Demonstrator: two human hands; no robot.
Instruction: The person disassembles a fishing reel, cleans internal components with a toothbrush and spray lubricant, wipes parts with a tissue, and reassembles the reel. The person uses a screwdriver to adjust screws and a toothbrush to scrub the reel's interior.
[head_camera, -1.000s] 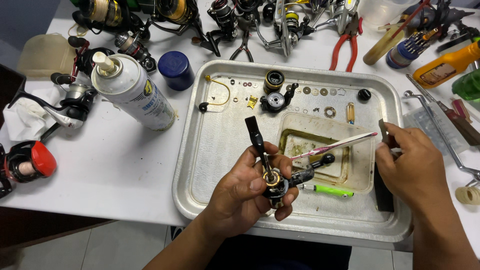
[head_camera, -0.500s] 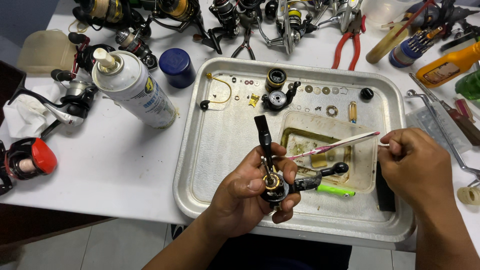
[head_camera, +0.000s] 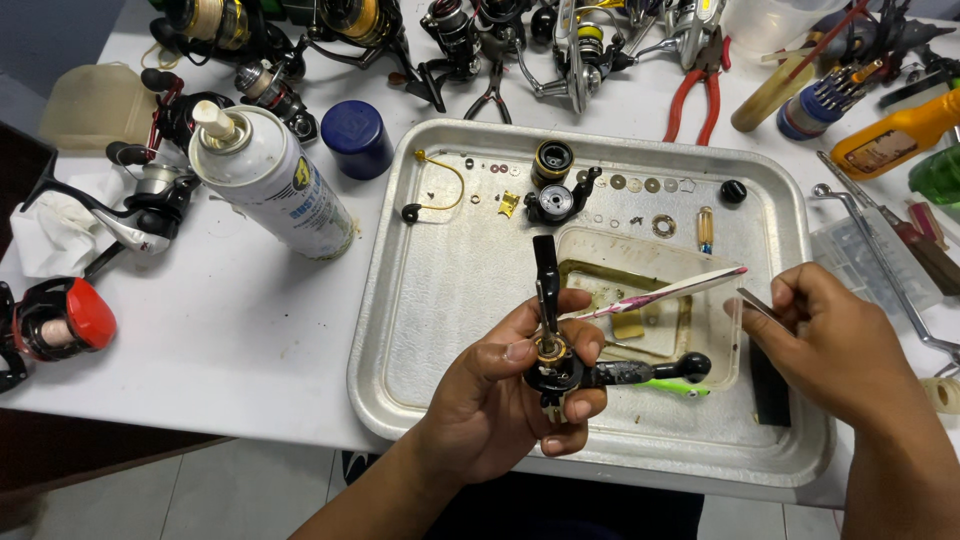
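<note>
White table, crowded with gear

On it lie a metal tray, a spray can, a blue cap, reels, red pliers, a white rag and an orange bottle

White spray can laid beside blue cap; red-handled pliers and fishing reels ranged behind the metal tray.

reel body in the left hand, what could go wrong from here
The left hand holds the reel body near the tray's front edge, so a slip might drop it off the table. The washers lie loose in the tray; a bump could scatter them. The right hand's brush might drip.
</note>
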